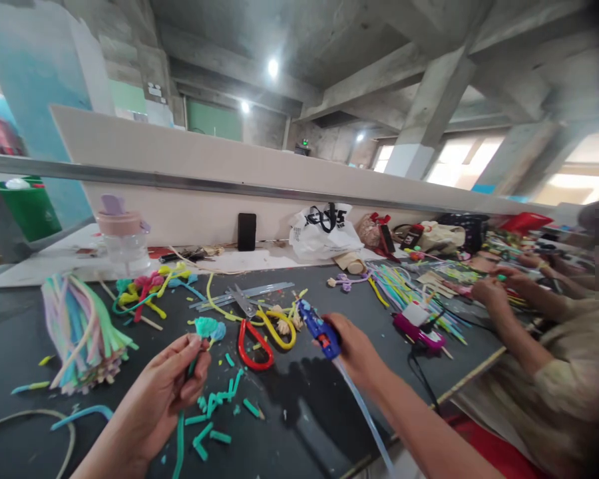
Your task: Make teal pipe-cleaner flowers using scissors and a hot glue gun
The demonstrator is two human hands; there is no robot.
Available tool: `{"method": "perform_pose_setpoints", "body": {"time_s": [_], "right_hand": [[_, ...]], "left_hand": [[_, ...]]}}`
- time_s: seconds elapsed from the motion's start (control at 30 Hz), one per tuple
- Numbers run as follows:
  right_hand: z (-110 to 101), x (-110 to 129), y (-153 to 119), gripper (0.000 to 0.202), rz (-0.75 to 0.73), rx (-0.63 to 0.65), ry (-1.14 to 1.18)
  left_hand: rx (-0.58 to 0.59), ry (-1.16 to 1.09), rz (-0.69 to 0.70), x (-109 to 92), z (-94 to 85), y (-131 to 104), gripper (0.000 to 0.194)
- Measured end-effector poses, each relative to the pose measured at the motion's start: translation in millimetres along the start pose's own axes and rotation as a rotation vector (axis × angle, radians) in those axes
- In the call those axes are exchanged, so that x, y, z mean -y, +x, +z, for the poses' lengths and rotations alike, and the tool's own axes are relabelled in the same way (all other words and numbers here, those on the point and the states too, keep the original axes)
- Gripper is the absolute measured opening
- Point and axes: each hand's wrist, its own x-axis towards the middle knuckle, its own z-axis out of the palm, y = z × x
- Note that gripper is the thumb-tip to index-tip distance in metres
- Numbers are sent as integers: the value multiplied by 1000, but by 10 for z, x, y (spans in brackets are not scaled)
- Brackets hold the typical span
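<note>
Between the thumb and fingers of my left hand [177, 376] is a teal pipe-cleaner flower [207, 327], with a bluish part beside it and a green stem running down below the hand. My right hand [352, 346] is wrapped round a blue hot glue gun [319, 330], its nozzle tilted up and left. A long clear glue stick [367, 412] trails from the gun's back end. Scissors [254, 329] with one red and one yellow handle lie between my hands. Short cut teal pieces [219, 399] are scattered beside my left hand.
A bundle of pastel pipe cleaners [82, 332] lies at left, near a lidded clear cup [122, 239]. A phone [246, 231] leans on the partition beside a white bag [324, 229]. At right are more pipe cleaners [399, 293], a magenta power strip [419, 332] with cords, and a co-worker's hands [494, 289].
</note>
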Motion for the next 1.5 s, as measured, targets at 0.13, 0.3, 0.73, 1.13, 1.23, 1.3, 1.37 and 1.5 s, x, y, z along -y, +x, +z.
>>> {"method": "perform_pose_setpoints", "body": {"time_s": [0.13, 0.3, 0.73, 1.13, 1.23, 1.3, 1.37, 1.5], "right_hand": [[-98, -384, 46, 40, 176, 128, -63], [-31, -562, 47, 36, 243, 179, -121], [-203, -310, 181, 43, 331, 170, -330], [532, 1272, -193, 10, -103, 329, -85], [588, 1258, -143, 10, -65, 320, -140], [588, 1239, -122, 12, -63, 334, -148], [566, 1225, -106, 14, -60, 349, -146], [459, 1206, -11, 10, 62, 393, 113]], "left_hand": [[-12, -21, -19, 2, -14, 4, 29], [-11, -12, -27, 25, -39, 24, 30], [-1, -39, 102, -141, -95, -23, 20], [71, -25, 82, -93, -91, -10, 17], [90, -21, 60, -69, -79, -4, 17], [88, -30, 45, -53, -68, -5, 18], [85, -34, 33, -40, -59, -11, 19], [103, -8, 12, -27, -47, -18, 20]]}}
